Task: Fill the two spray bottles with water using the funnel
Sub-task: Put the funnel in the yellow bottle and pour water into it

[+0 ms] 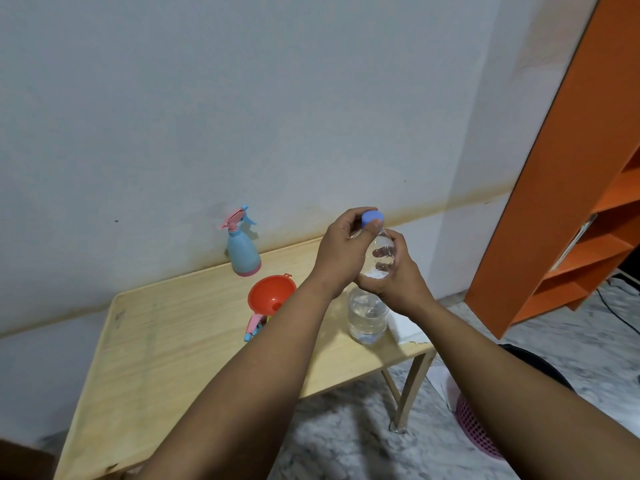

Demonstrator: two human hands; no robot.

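Observation:
A clear water bottle (367, 317) stands on the wooden table (166, 341) near its right edge. My right hand (394, 275) grips the bottle's upper part. My left hand (343, 247) pinches the blue cap (372, 216) at the bottle's top. A blue spray bottle (242, 251) with a pink trigger head stands upright by the wall. An orange funnel (272, 294) sits in the neck of a second bottle, which my left forearm mostly hides. A pink and blue spray head (254, 327) lies beside it on the table.
A white sheet (407, 329) lies at the table's right edge behind the water bottle. An orange shelf unit (568, 188) stands to the right. A pink basket (474, 427) sits on the marble floor below my right arm. The wall runs along the table's far side.

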